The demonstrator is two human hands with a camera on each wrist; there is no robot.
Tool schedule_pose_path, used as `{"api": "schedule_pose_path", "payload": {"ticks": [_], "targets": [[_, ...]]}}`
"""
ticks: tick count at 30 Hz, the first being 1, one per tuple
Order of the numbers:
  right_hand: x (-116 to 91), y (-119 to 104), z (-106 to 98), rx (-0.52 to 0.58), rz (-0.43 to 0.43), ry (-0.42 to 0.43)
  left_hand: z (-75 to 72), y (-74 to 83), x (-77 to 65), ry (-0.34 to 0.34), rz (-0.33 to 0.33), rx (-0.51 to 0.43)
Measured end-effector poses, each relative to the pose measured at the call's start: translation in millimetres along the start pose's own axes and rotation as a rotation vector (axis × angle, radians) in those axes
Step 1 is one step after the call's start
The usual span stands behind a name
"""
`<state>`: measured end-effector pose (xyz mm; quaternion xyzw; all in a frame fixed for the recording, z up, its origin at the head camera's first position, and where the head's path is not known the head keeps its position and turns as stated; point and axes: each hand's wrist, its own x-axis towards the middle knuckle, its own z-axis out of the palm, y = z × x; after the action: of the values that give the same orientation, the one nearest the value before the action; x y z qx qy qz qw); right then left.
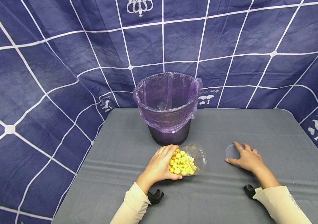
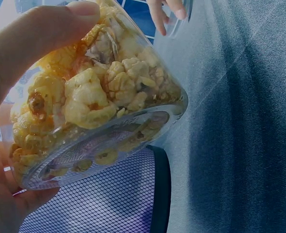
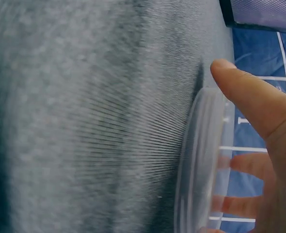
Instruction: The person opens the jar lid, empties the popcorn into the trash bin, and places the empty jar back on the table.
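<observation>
My left hand (image 1: 161, 165) grips a clear plastic jar (image 1: 199, 157) of yellow popcorn (image 1: 179, 163), tipped sideways with its open mouth to the right. In the left wrist view, the thumb lies across the side of the jar (image 2: 179, 99), and its base faces the camera. Off to the right, a round clear lid (image 1: 230, 151) lies flat on the grey table. Over it spreads my right hand (image 1: 248, 158), thumb and fingers apart around its edge. In the right wrist view, the thumb extends past the lid's rim (image 3: 201, 145), and other fingers show through the clear plastic.
A black mesh bin (image 1: 170, 137) lined with a purple plastic bag (image 1: 167, 116) stands behind the jar. Blue curtains (image 1: 231, 40) with white grid lines enclose the grey table (image 1: 114, 183) at the back and sides. Each wrist bears a black device (image 1: 156, 197).
</observation>
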<state>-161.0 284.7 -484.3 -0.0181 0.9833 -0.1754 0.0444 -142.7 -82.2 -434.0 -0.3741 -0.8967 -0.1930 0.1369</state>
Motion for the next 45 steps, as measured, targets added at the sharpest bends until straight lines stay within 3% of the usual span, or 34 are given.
{"api": "schedule_pose_path", "payload": {"ticks": [3, 10, 22, 35, 45], "targets": [[1.2, -0.6, -3.8, 0.002, -0.017, 0.054, 0.4, -0.3, 0.6, 0.002, 0.002, 0.001], [8.3, -16.2, -24.4, 0.070, -0.094, 0.316, 1.9, -0.6, 0.8, 0.000, -0.002, -0.008], [25.6, -67.6, -79.9, 0.316, -0.242, 0.468, 4.0, 0.3, 0.9, 0.014, -0.007, -0.010], [52.1, -134.7, -126.5, 0.594, -0.343, 0.469, 6.2, 3.0, -3.1, 0.006, -0.017, -0.022], [83.8, -166.6, -150.3, 0.604, -0.305, 0.348, 8.0, 2.8, -4.5, 0.022, -0.011, -0.024]]}}
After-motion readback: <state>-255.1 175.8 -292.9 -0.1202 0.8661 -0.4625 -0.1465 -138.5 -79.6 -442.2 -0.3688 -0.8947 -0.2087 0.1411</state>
